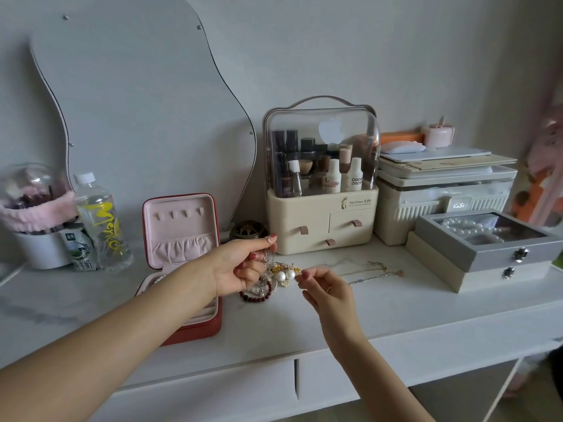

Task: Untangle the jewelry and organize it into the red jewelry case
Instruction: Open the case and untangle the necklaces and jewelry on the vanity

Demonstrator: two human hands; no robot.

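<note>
The red jewelry case (213, 325) stands open on the white table, its pink lid (179, 229) upright, my left forearm crossing over its tray. A tangled clump of jewelry (281, 274) with two white pearls and gold bits hangs just above the table. My left hand (240, 264) pinches the top of the clump with curled fingers. My right hand (327, 289) pinches a gold piece at the clump's right side. A dark red bead bracelet (259, 295) lies under the clump. Thin chains (371, 271) lie stretched on the table to the right.
A cream cosmetics organizer (321, 220) with a clear dome stands behind the hands. Grey and cream jewelry boxes (487, 254) sit at the right, a white storage box (441, 205) behind them. A water bottle (102, 220) and a brush holder (39, 226) stand at the left. The table's front edge (396, 342) runs below.
</note>
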